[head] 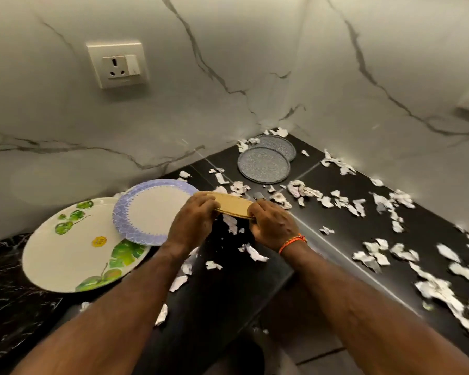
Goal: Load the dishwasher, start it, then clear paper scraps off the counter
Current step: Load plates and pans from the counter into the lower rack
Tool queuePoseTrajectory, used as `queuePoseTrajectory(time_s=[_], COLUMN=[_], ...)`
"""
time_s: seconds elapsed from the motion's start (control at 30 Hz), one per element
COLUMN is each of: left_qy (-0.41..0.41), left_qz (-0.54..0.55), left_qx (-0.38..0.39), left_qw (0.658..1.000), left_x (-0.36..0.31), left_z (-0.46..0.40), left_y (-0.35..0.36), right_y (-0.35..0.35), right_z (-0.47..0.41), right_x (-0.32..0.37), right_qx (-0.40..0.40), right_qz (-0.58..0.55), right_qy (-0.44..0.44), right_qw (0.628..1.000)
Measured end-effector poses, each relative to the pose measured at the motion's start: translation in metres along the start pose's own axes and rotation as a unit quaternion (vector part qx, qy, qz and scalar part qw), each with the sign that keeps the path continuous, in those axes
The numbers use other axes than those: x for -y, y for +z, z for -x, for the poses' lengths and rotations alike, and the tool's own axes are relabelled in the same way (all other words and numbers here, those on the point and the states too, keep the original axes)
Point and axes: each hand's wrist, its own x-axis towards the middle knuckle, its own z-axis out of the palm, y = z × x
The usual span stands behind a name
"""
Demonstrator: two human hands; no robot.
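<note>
Left hand [194, 219] and right hand [271, 226] are both clamped on the same thing in the middle of the frame: a small stack of tan plates [234, 205], held just above the desk, tilted so you mostly see the rims. The left hand's fingers curl over the left edge, the right hand grips the right edge, and there's an orange thread band [293, 242] on the right wrist.

The black desk [336, 217] runs into a corner where two white marble walls meet. Left of the hands, a blue-rimmed plate [152, 209] sits overlapping the upper right edge of a big white plate with green leaves [65, 253], which has a yellow sticker on it. Up in the corner, upper middle of the frame, two grey speckled plates [264, 165] lie flat, the nearer one overlapping the farther one.

Paper scraps [377, 201] are everywhere: a band of them across the middle right of the desk, more along the right wall, a thick trail down the lower right, and a few right under the hands and next to the left forearm. Some lie beside the grey plates too.

A wall socket [118, 64] sits upper left, and part of another one peeks in at the right edge.
</note>
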Motion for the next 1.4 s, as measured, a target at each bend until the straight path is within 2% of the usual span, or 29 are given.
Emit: queuePoseTrajectory(time_s=[0.1, 0.23, 0.47, 0.63, 0.87, 1.0, 1.1, 1.23, 1.4], left_qy=[0.057, 0.095, 0.128, 0.171, 0.236, 0.326, 0.379, 0.451, 0.54], left_qz=[0.018, 0.064, 0.078, 0.093, 0.099, 0.094, 0.12, 0.138, 0.141], left_qx=[0.001, 0.02, 0.092, 0.093, 0.138, 0.166, 0.196, 0.264, 0.345], left_qw=[0.998, 0.993, 0.984, 0.976, 0.957, 0.926, 0.897, 0.841, 0.755], left_x=[-0.032, -0.07, -0.138, -0.2, -0.301, -0.357, -0.401, -0.46, -0.517], left_z=[0.011, 0.015, 0.019, 0.043, 0.102, 0.138, 0.162, 0.198, 0.251], left_y=[0.016, 0.03, 0.038, 0.038, 0.048, 0.061, 0.077, 0.108, 0.164], right_y=[-0.019, -0.047, -0.087, -0.117, -0.15, -0.165, -0.168, -0.163, -0.149], right_z=[0.046, 0.101, 0.196, 0.275, 0.399, 0.474, 0.528, 0.599, 0.675], right_x=[-0.01, -0.023, -0.03, -0.008, 0.04, 0.061, 0.073, 0.094, 0.124], right_qx=[0.015, 0.022, -0.042, -0.068, -0.09, -0.067, -0.087, -0.077, -0.083], right_qz=[0.008, 0.04, 0.067, 0.075, 0.084, 0.094, 0.112, 0.095, 0.04], right_qy=[0.058, 0.109, 0.183, 0.242, 0.347, 0.408, 0.462, 0.556, 0.657], right_qw=[0.998, 0.993, 0.98, 0.965, 0.93, 0.906, 0.876, 0.822, 0.749])
